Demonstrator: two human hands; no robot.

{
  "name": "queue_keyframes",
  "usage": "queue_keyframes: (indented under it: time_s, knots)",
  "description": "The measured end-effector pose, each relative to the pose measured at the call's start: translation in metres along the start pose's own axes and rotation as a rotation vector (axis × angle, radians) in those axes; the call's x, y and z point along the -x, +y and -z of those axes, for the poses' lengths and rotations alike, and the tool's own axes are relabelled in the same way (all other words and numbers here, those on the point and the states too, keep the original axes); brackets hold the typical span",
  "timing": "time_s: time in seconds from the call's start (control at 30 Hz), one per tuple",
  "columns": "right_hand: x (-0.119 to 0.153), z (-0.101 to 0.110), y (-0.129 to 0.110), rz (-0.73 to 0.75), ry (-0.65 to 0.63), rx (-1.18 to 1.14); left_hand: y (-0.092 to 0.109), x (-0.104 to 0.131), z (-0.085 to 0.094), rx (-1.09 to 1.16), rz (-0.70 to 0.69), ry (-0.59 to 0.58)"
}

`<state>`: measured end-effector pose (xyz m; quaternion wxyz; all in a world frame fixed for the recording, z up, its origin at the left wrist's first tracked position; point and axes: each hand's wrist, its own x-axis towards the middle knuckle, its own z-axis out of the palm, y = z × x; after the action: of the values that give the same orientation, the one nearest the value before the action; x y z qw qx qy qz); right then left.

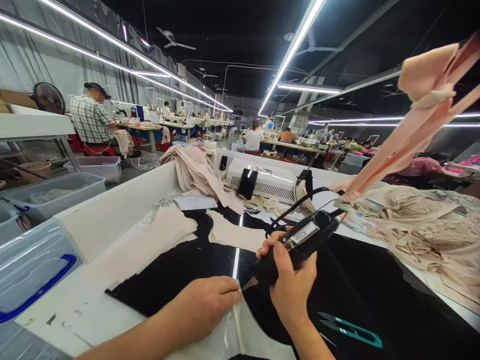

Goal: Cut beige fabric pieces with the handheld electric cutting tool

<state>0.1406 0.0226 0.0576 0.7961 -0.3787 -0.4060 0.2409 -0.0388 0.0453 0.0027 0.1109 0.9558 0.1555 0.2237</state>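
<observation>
My left hand [204,307] is closed over the work surface, its thumb and forefinger pinching the end of a narrow cream strip [239,332] that hangs toward me. My right hand [294,290] wraps round a corded black handheld power tool [322,225] with a metal lever and a pointed tip. That tip is just right of my left fingertips; whether it touches the strip I cannot tell. A knotted peach fabric strap [393,142] runs from the tool's rear to the upper right. Teal thread snips [352,331] lie right of my right wrist, on a black sheet [360,280].
Cream cut fabric pieces [236,234] and a fabric stack [161,237] lie beyond my hands. Behind them are draped beige fabric [195,167] and a white vented machine [262,177]. Bundled beige fabric [427,235] is at right, plastic bins [63,192] at left. Other people sit at sewing tables.
</observation>
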Motion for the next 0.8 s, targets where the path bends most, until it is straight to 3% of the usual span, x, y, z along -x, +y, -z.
queue_keyframes:
  time_s: [0.8]
  knots:
    - [0.0036, -0.0025, -0.0017, 0.018, -0.03, -0.01, 0.0017, 0.0002, 0.006, -0.066, -0.016, 0.005]
